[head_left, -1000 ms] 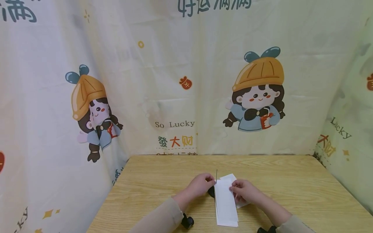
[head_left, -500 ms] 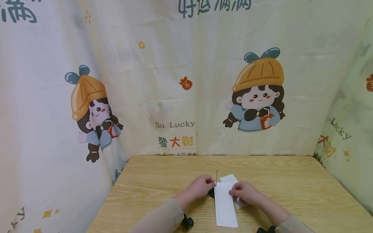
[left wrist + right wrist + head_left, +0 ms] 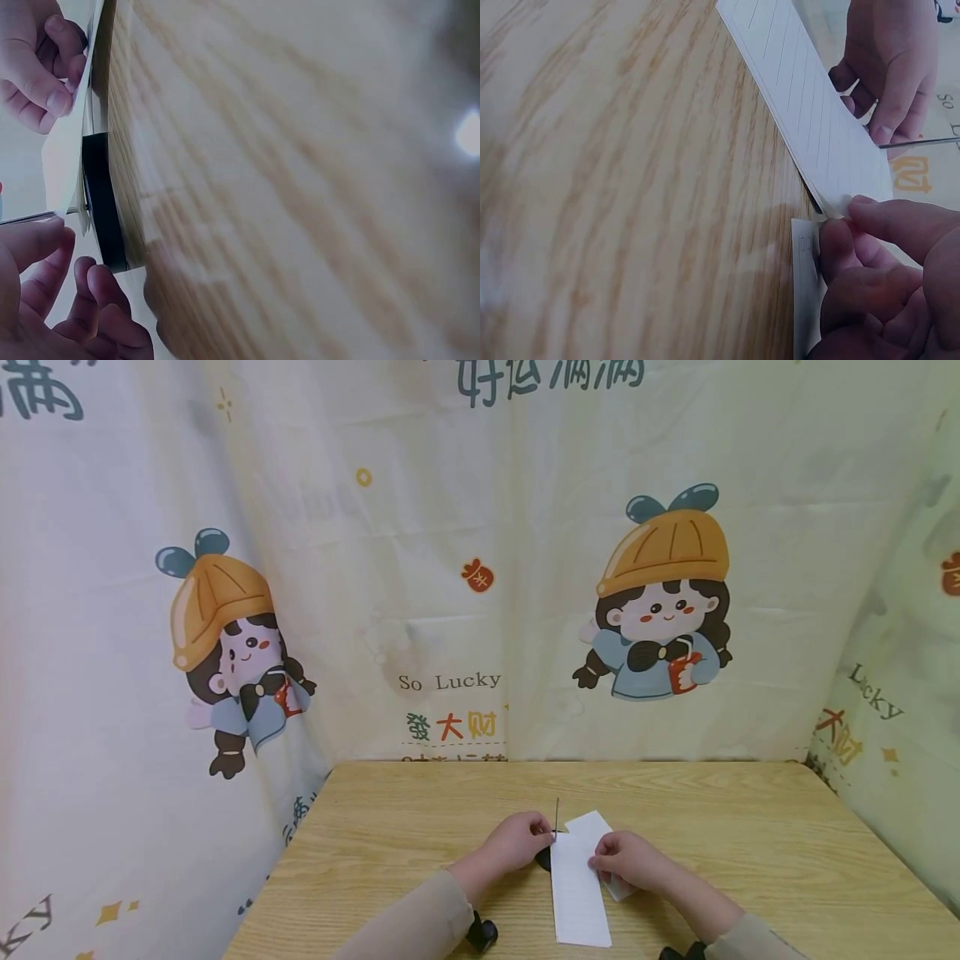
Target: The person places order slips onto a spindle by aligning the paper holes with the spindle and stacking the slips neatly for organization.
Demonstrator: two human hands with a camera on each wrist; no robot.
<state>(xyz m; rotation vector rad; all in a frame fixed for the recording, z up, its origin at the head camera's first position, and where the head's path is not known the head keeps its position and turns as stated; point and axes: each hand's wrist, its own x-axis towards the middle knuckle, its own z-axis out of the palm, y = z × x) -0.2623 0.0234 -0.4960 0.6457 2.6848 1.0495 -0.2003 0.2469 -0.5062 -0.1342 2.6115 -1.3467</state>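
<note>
A thin metal spike [image 3: 557,812] stands upright from a black base [image 3: 103,202], like a bill spike. White ruled paper slips [image 3: 580,897] lie over the base, the rod rising at their top left corner. My left hand [image 3: 517,841] pinches that corner between thumb and forefinger beside the rod; its other fingers curl loosely near the base [image 3: 105,225]. My right hand [image 3: 628,860] pinches the right edge of the top slip [image 3: 802,97] between thumb and forefinger. Another white slip [image 3: 590,822] lies askew beneath, partly hidden by the upper slips and my right hand.
The wood-grain table [image 3: 405,802] spreads around the slips. A cream curtain [image 3: 525,610] with cartoon prints stands behind the table's far edge and along both sides. A black wrist camera [image 3: 482,933] sits by the left sleeve [image 3: 420,918].
The upper slips have come down slightly along the rod, both hands lowering with them. Their lower ends, offset a second ago, now look aligned. Both hands keep their pinch.
</note>
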